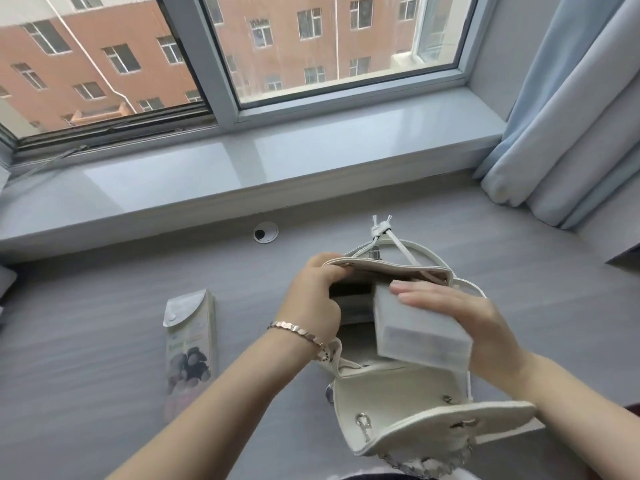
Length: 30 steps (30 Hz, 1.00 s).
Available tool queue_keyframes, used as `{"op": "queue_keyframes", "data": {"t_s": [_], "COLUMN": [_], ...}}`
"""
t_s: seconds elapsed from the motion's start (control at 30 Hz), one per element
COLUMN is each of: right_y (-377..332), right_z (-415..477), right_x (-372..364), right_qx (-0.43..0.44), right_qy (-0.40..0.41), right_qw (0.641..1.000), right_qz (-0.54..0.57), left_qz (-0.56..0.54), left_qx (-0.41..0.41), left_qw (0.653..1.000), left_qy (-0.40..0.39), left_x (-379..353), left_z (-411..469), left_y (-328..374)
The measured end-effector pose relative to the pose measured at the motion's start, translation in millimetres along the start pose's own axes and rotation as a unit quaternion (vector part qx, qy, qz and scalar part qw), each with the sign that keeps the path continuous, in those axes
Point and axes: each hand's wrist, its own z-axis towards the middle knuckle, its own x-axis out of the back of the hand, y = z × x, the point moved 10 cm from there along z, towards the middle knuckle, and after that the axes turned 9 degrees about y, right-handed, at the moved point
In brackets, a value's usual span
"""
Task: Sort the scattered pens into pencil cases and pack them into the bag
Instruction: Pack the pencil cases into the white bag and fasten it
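Observation:
A cream-white bag (398, 400) stands on the grey desk with its flap folded toward me and its mouth open. My left hand (315, 299) grips the left rim of the opening and holds it apart. My right hand (464, 317) holds a frosted translucent pencil case (415, 327), fingers laid flat along its top, with the case's far end inside the bag's mouth. A second pencil case (190, 344), with a snap flap and a printed picture, lies flat on the desk left of the bag. No loose pens are visible.
A round cable grommet (265, 232) sits in the desk behind the bag. A pale windowsill (242, 168) runs along the back under the window. Blue-grey curtains (568, 116) hang at the right. A dark object edge shows at the far left.

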Motion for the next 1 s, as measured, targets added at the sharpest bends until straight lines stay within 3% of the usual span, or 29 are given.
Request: {"op": "queue_keyframes", "data": {"t_s": [0.1,0.17,0.27,0.4,0.5,0.57,0.63,0.8,1.0], "right_y": [11,22,36,50,79,85,87,110,138], "right_z": [2,7,18,29,16,13,16,13,22], "right_x": [-23,-34,-46,-80,-93,-95,-100,-122,-136], "right_qx": [0.044,0.056,0.045,-0.027,-0.122,-0.149,-0.143,-0.190,-0.288], "right_qy": [-0.074,-0.107,-0.126,-0.234,-0.325,-0.329,-0.320,-0.355,-0.348], "right_qw": [0.988,0.961,0.895,0.776,0.798,0.834,0.847,0.793,0.781], "right_qz": [-0.130,-0.248,-0.425,-0.584,-0.492,-0.416,-0.400,-0.457,-0.432], "left_qz": [-0.004,0.009,0.007,-0.014,-0.040,-0.055,-0.060,-0.047,-0.032], "left_qx": [-0.004,-0.011,-0.019,0.000,0.023,0.043,0.056,0.039,0.051], "left_qw": [1.000,1.000,1.000,0.999,0.999,0.997,0.996,0.998,0.998], "left_qy": [0.002,-0.007,-0.017,-0.032,-0.024,-0.027,-0.029,-0.016,-0.017], "left_x": [-3,-5,-5,-8,-9,-9,-10,-17,-22], "left_z": [-12,-19,-26,-33,-30,-25,-21,-30,-21], "left_y": [-6,-8,-4,-4,-14,-26,-34,-39,-52]}}
